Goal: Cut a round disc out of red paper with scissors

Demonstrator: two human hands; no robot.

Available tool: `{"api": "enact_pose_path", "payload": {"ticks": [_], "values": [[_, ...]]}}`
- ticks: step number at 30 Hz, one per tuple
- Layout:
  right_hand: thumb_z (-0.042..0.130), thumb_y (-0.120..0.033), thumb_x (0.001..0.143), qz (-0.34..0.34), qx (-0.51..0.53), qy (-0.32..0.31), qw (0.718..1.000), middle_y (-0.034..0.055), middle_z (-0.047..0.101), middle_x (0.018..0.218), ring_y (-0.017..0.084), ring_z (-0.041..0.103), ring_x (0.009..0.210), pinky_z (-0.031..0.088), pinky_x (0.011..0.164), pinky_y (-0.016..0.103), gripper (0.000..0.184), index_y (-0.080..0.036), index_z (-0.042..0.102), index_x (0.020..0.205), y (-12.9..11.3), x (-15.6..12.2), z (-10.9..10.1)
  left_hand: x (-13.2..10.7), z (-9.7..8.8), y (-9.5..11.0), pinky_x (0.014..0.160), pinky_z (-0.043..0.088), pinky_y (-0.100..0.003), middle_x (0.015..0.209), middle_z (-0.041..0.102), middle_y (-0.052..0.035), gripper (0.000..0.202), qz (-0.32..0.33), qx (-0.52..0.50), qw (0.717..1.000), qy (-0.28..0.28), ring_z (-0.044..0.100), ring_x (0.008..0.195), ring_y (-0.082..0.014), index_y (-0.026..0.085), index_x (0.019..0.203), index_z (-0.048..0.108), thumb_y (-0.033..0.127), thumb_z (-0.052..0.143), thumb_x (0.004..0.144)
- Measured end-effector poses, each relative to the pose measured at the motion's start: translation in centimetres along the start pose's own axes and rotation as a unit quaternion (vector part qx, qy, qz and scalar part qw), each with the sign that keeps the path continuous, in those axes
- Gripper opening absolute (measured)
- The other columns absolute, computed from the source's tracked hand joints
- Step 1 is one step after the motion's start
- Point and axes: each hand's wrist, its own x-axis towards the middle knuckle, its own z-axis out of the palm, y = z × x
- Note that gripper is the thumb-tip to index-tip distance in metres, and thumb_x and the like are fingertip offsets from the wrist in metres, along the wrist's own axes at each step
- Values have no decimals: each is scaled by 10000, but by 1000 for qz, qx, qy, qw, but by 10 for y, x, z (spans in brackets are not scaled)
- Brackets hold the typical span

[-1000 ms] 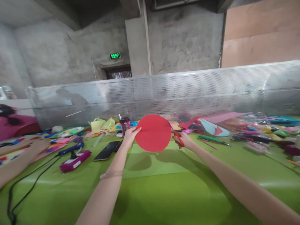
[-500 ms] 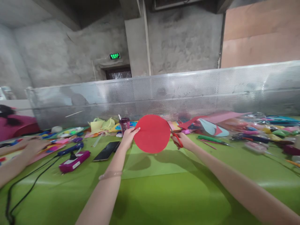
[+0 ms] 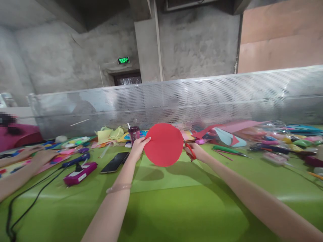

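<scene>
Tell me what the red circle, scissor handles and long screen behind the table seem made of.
Red circle: probably matte paper or thin card, flat, without glare. Scissor handles: likely plastic, solid red; finish too small to judge. Long screen: apparently shiny metal, grey, perforated.

Green table [image 3: 161, 215] that carried a paler green sheet [image 3: 174, 181], a black phone [image 3: 114, 163] that lay left of the sheet, a magenta power strip [image 3: 80, 174] farther left, a dark cup [image 3: 134, 133] that stood farther back, a green-handled tool [image 3: 225, 150] that lay near pink sticks [image 3: 226, 156].
</scene>
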Motion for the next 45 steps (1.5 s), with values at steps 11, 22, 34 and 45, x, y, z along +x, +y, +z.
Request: {"api": "enact_pose_path", "payload": {"ticks": [11, 22, 34, 45], "values": [[480, -519, 723, 200, 79, -266, 940, -61, 353, 338, 56, 322, 305, 237, 309, 154, 413, -180, 454, 489, -16, -11, -24, -2, -4, 11, 816, 502, -350, 1036, 642, -109, 351, 11, -96, 993, 64, 613, 931, -246, 155, 930, 639, 328, 699, 630], [464, -493, 753, 132, 52, -203, 969, -35, 437, 407, 66, 389, 345, 267, 338, 174, 385, -159, 517, 571, -9, -10, -38, 1, -4, 4, 760, 509, -345, 959, 670, -105, 439, -6, -93, 994, 57, 632, 855, -237, 144, 933, 650, 349, 751, 559], [485, -264, 678, 2, -19, 6, 1000, -54, 406, 379, 64, 375, 332, 303, 349, 197, 196, -186, 406, 517, -4, 2, -25, -3, 3, 3, 808, 482, -365, 887, 686, -105, 474, -19, -35, 999, -1, 637, 835, -248, 133, 909, 667, 389, 771, 523], [495, -307, 682, -12, 4, -11, 1000, -69, 376, 452, 59, 368, 343, 313, 341, 203, 191, -192, 386, 574, -4, 1, -16, -4, 4, 5, 818, 468, -372, 902, 683, -109, 462, -11, -31, 999, -4, 637, 826, -254, 136, 908, 673, 386, 769, 532]]}}
